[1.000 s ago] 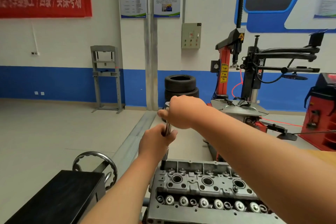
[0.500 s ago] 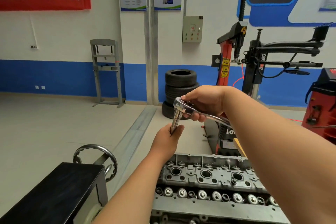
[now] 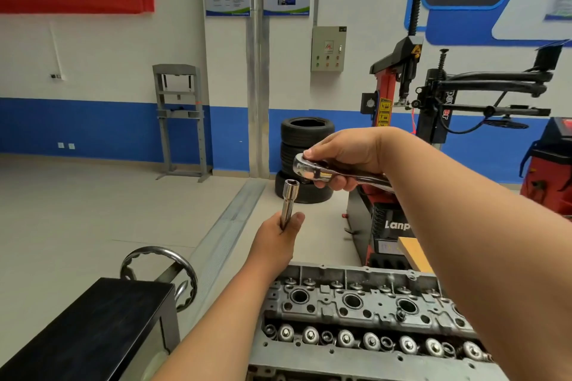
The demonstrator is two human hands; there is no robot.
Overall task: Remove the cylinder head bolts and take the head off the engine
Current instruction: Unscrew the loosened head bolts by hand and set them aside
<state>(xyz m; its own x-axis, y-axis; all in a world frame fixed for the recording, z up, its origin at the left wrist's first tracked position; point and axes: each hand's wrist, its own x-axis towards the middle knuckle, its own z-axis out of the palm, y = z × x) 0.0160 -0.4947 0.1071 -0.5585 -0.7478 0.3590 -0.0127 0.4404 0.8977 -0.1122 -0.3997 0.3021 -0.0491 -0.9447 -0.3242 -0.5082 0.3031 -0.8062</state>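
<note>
Head view: the left hand (image 3: pixel 275 238) has its fingers wrapped round the lower shaft of the long socket (image 3: pixel 288 201), open end up. The right hand (image 3: pixel 346 158) is clamped on the ratchet (image 3: pixel 312 168), whose head is just beside that end, not touching. The cylinder head (image 3: pixel 356 318) sits below both hands, not yet lifted. The risk I see is a crooked mating, which could knock the socket loose onto the valve gear.

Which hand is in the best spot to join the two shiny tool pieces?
Probably the right hand: it grips the wrench with its head just above and beside the open top of the socket, apart from it. The left hand grips the socket nearly upright and can just hold steady.
</note>
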